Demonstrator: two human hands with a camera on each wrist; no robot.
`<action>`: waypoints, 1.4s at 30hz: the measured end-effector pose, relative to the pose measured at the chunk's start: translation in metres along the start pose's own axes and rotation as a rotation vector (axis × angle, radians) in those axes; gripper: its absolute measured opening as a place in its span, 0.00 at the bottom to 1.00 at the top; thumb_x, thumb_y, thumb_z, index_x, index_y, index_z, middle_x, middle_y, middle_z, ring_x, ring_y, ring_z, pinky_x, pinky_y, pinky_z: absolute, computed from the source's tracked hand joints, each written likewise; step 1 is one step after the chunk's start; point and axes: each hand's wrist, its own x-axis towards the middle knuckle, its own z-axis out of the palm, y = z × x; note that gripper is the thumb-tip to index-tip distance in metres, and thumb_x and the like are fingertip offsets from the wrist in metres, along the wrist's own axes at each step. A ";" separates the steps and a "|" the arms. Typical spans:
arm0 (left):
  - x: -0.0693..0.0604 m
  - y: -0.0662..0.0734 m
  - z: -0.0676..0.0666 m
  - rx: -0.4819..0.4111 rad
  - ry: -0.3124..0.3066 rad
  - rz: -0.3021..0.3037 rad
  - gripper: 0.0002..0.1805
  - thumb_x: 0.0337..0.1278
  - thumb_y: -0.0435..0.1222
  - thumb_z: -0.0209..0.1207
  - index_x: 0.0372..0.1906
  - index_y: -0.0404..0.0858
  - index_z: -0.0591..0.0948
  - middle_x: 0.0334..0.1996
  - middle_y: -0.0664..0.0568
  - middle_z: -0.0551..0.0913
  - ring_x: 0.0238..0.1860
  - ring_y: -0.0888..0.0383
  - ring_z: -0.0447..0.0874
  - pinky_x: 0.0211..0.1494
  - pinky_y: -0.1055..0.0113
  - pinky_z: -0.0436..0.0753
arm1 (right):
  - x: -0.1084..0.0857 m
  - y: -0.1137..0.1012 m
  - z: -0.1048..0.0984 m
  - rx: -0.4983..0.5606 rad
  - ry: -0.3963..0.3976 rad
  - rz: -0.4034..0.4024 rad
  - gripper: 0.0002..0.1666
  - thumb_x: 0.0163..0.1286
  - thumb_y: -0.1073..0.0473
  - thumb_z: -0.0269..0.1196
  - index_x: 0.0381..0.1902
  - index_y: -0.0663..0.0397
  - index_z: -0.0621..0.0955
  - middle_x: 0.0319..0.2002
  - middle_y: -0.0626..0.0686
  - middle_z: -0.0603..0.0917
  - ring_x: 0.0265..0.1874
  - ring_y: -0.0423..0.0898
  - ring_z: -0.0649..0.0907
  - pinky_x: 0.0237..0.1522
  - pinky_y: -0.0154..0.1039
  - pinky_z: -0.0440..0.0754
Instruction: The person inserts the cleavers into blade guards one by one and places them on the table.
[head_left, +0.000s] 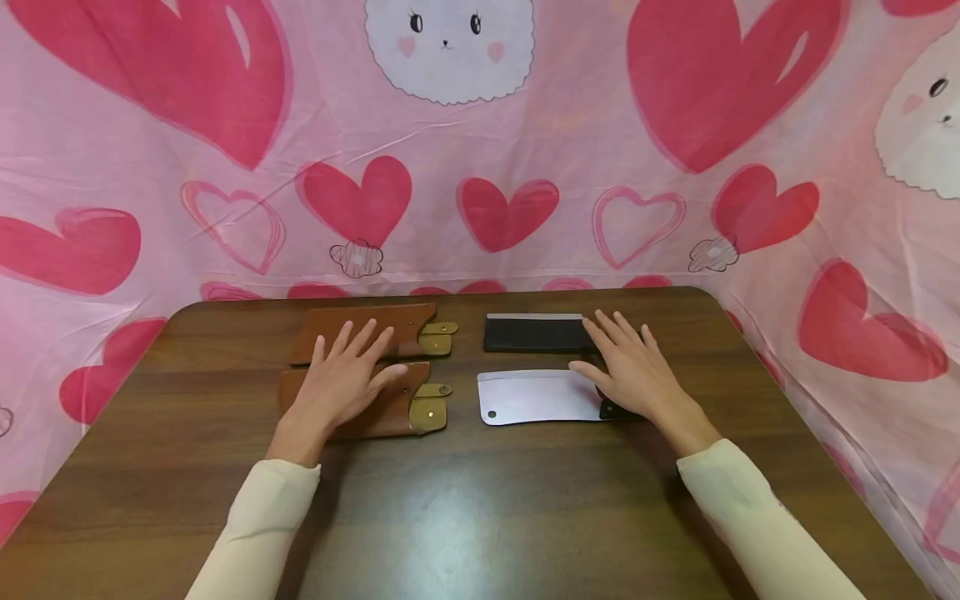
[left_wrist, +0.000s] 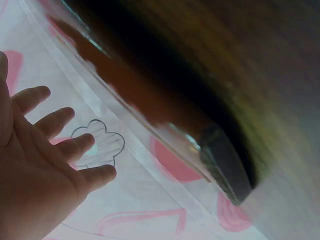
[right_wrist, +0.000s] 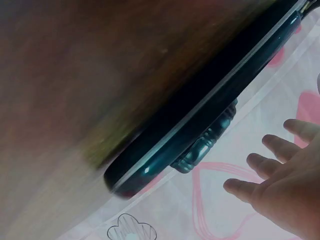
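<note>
Two brown leather cleaver sheaths with tan snap straps lie on the table, the far sheath point(head_left: 408, 321) behind the near sheath point(head_left: 390, 414). Above them my left hand point(head_left: 337, 387) is spread, fingers extended and holding nothing; the left wrist view shows it apart from a brown sheath point(left_wrist: 145, 95). To the right lie two cleavers: a black-bladed cleaver point(head_left: 532, 333) with a pale edge at the back, and a silver cleaver point(head_left: 532, 397) in front. Over their handle ends hovers my right hand point(head_left: 641, 375), fingers spread; it partly hides the handles. A dark handle point(right_wrist: 200, 120) shows in the right wrist view.
The brown wooden table point(head_left: 480, 500) has rounded far corners. A pink cloth point(head_left: 585, 125) printed with hearts hangs behind it and along both sides.
</note>
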 end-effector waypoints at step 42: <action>-0.020 -0.037 -0.003 -0.349 -0.130 0.104 0.55 0.44 0.62 0.74 0.74 0.36 0.70 0.72 0.39 0.68 0.73 0.38 0.61 0.71 0.37 0.61 | -0.028 0.049 -0.009 0.211 -0.173 -0.125 0.50 0.66 0.32 0.66 0.72 0.62 0.71 0.68 0.64 0.73 0.69 0.65 0.69 0.67 0.67 0.63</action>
